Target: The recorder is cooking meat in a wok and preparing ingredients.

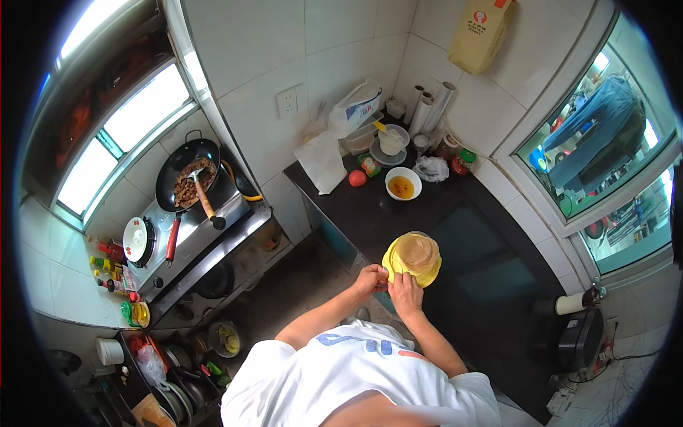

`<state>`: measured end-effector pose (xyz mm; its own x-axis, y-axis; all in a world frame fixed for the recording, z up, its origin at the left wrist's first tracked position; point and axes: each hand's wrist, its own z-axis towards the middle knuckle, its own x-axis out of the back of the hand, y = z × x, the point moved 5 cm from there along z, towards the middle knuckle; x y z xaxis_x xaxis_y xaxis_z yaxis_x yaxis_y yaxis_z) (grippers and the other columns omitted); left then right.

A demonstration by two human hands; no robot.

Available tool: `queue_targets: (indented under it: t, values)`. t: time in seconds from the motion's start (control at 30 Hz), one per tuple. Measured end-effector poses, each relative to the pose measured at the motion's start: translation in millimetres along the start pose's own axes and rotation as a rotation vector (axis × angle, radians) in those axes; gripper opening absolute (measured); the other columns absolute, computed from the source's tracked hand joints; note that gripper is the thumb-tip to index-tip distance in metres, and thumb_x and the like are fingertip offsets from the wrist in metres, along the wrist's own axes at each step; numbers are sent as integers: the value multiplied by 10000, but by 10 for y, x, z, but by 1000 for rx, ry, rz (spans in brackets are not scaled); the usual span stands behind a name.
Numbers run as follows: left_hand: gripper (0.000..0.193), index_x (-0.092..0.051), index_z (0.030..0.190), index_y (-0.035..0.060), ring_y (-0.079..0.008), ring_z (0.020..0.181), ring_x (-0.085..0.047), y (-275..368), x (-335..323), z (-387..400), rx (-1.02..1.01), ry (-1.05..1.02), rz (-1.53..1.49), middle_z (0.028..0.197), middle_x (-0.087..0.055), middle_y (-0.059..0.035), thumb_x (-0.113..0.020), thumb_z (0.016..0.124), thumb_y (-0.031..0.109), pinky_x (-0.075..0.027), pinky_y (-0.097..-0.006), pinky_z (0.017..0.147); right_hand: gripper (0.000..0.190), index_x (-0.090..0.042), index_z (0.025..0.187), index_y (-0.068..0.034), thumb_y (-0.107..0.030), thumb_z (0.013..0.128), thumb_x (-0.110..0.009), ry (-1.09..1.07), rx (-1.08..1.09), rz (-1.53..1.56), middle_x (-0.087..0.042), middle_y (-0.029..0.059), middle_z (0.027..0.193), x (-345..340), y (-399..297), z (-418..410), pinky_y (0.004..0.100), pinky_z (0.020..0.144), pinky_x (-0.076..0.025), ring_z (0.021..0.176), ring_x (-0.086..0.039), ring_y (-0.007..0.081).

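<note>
A yellow round item (427, 275), either a plate or thin flat sheets, lies near the front edge of the black countertop. On top of it rests a smooth tan, rounded piece (418, 253), which may be dough or a stack of wrappers. My left hand (372, 279) pinches at the yellow item's near left rim with thumb and fingers. Right beside it, my right hand (406, 293) has its bent fingers on the same near edge. What lies between my fingertips is too small to make out.
A white bowl of amber liquid (401, 187), a tomato (357, 178) and a white paper bag (323, 161) stand farther back on the counter (459, 213). To the left, a wok (169, 187) of browned meat with a spatula (201, 196) sits on the gas stove (195, 229).
</note>
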<state>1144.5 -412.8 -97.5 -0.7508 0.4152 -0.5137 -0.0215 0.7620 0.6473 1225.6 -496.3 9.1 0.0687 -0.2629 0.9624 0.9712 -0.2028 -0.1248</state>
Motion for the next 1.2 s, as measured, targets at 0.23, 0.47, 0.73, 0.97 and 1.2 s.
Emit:
queue_targets:
  t: [0.23,0.47,0.73,0.97,1.2]
  values:
    - [44,-574,960,76,-143,736,-641,86,-64,-8,-124,55,41,829,-641,-26,-609,940,60,-586,-336,711,298,-592,881,-65,-208,734,-808,-39,-4,-111,-598,113,834,-78,14,42,395,616,-563,779,-662,280]
    - [63,-579,970,59,-141,717,-642,99,-77,75,-186,82,98,794,-641,-27,-620,924,48,-574,-311,659,307,-592,883,-46,-189,726,-814,-92,13,8,-624,137,847,-37,80,126,410,633,-571,779,-686,317]
    - [152,-594,1006,15,-162,710,-673,149,-75,81,-217,176,203,823,-674,-66,-598,856,-3,-565,-292,618,304,-583,881,-36,-174,747,-818,-106,-16,118,-608,156,875,219,60,153,435,651,-555,784,-676,345]
    - [127,-583,971,16,-177,700,-681,154,-77,77,-224,168,247,804,-668,-73,-583,847,-15,-567,-309,611,290,-578,911,-13,-170,791,-790,-144,-45,150,-603,179,912,376,127,160,437,677,-554,812,-666,363]
    - [116,-577,950,26,-190,696,-688,152,-85,70,-184,156,242,808,-672,-78,-599,841,-10,-568,-321,621,295,-572,928,9,-159,800,-777,-125,-37,162,-605,205,932,554,191,213,441,691,-557,813,-670,378]
